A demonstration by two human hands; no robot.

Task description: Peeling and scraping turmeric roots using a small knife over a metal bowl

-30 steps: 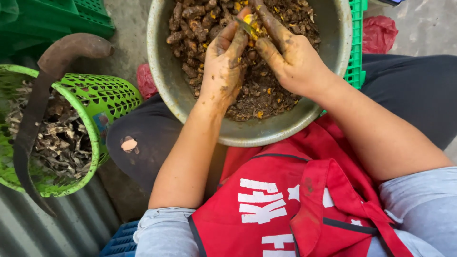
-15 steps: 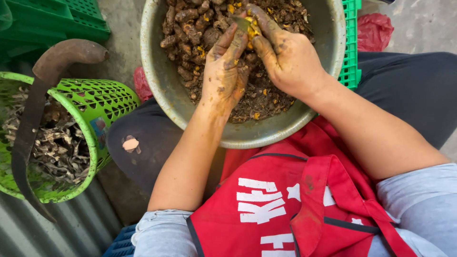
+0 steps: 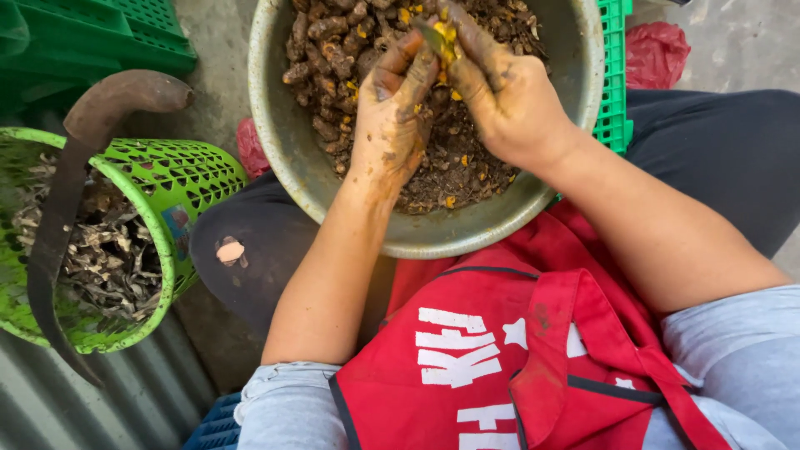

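**Root piece lifted toward the bowl's far side**

The pinched piece has been carried slightly farther up. Left of the metal bowl (image 3: 275, 158) stands a green basket (image 3: 179, 179). Above the roots, the left hand (image 3: 392, 125) and right hand (image 3: 508, 100) are both closed on one yellow root piece (image 3: 439, 37).

Between my fingers I hold a small root piece (image 3: 439, 37), muddy brown outside with bright yellow-orange flesh showing where the skin is off. It sits tilted, raised just above the heap in the metal bowl (image 3: 275, 158). That heap is knobbly brown roots (image 3: 329, 58) caked in soil, piled mostly along the far-left side, with dark peelings and yellow scraps (image 3: 454, 167) spread over the bottom nearer me.
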